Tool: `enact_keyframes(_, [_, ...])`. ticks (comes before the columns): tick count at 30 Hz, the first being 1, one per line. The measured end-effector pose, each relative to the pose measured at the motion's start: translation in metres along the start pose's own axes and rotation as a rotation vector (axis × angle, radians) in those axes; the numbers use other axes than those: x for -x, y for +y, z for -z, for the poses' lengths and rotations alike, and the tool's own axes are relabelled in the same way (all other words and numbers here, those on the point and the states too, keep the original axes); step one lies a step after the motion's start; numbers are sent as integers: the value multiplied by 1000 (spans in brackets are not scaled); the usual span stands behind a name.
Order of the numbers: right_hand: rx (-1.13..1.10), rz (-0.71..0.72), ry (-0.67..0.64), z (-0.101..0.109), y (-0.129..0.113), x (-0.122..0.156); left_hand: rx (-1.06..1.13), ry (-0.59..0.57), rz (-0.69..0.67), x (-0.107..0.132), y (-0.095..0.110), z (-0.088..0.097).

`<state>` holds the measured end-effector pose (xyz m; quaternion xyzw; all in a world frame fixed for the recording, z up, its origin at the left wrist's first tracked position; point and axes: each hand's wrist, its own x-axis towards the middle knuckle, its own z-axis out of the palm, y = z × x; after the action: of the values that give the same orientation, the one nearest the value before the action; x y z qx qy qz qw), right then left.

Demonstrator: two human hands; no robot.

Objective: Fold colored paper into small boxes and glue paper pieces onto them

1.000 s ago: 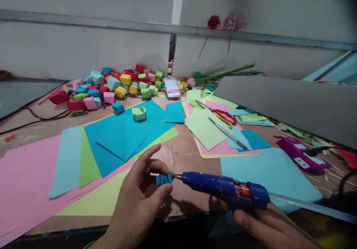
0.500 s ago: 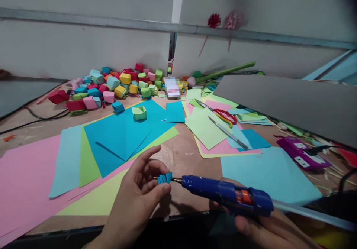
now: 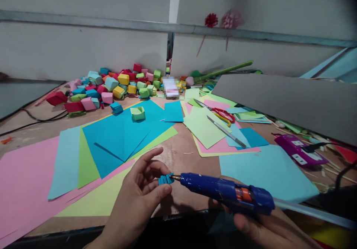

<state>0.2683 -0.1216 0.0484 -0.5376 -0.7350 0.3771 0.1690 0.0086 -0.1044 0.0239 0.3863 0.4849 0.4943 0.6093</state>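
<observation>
Between the thumb and fingers of my left hand (image 3: 142, 189) is a small folded blue paper piece (image 3: 165, 179) with a pleated side. My right hand (image 3: 259, 223) grips a dark blue hot glue gun (image 3: 223, 191), pointing left. Its metal nozzle meets the right end of the folded piece. A clear glue stick (image 3: 315, 213) sticks out of the gun's back. Beyond my hands, a light green folded paper box (image 3: 138, 113) sits on blue paper sheets (image 3: 111, 137), with a small blue folded paper box (image 3: 116, 108) just left of it.
Many coloured paper boxes (image 3: 111, 83) are heaped at the back left. Red-and-yellow scissors (image 3: 223, 116) and a craft knife (image 3: 225, 131) lie on paper at the right. A purple power strip (image 3: 299, 150) with a black cable is at far right. A grey board (image 3: 287, 104) juts over the table.
The glue gun's nozzle has shifted slightly left and up against the folded blue paper piece, which is tilted a little. The whole view has shifted slightly. Both hands keep their holds.
</observation>
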Motion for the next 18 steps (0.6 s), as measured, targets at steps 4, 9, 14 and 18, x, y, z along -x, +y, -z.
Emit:
enact_keyframes(4, [5, 25, -16, 1, -3, -1, 10, 11, 8, 1, 1, -1])
enact_keyframes(9, [-7, 21, -11, 0, 0, 0, 29, 5, 11, 1, 2, -1])
enact_keyframes(14, [-38, -3, -51, 1, 3, 3, 22, -5, 15, 0, 0, 1])
enact_keyframes(18, [-53, -16, -30, -1, 9, 4, -6, -51, 4, -3, -4, 4])
